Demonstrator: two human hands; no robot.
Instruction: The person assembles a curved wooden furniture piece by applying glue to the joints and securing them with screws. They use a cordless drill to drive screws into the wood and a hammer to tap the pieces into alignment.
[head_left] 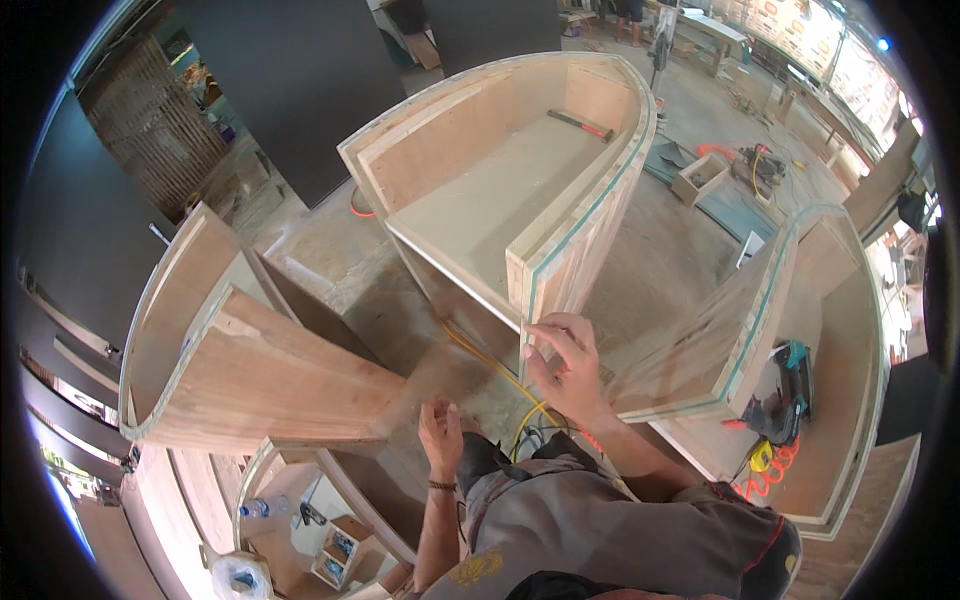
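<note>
My right hand point(572, 372) is raised beside the near corner of a curved plywood cabinet point(575, 235), its fingers bent but apart. Its fingertips are close to the cabinet's end edge; I cannot tell whether they touch. A tiny red spot shows by the fingers, too small to name. My left hand point(441, 437), a bracelet on its wrist, hangs low in front of me with loosely curled fingers and nothing visible in them. The cabinet has a pale inner panel and a teal strip along its rim. Inside it lies a hammer point(580, 125) with a red-and-black handle.
Curved plywood units stand at left point(270, 375) and right point(740, 320). The right one holds a teal-and-black power tool point(795, 390) with a coiled orange hose point(775, 475). A yellow hose point(480, 352) crosses the floor. A lower-left unit contains a water bottle point(262, 508) and a small wooden box point(341, 550).
</note>
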